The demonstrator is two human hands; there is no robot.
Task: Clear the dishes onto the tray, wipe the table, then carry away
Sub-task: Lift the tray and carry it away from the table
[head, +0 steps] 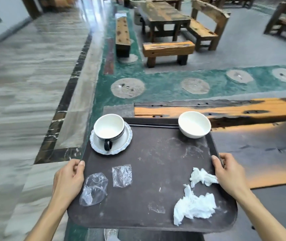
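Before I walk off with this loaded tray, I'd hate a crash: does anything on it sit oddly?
Yes. The white bowl sits at the tray's far right corner, seemingly overhanging the rim, and the saucer under the cup overhangs the far left edge.

I see a glossy grey streaked stone floor, a green strip with round stone inlays, and rough dark wooden tables and benches beyond.

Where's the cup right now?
Head view: the cup sits on its saucer in the tray's far-left corner, opposite the bowl.
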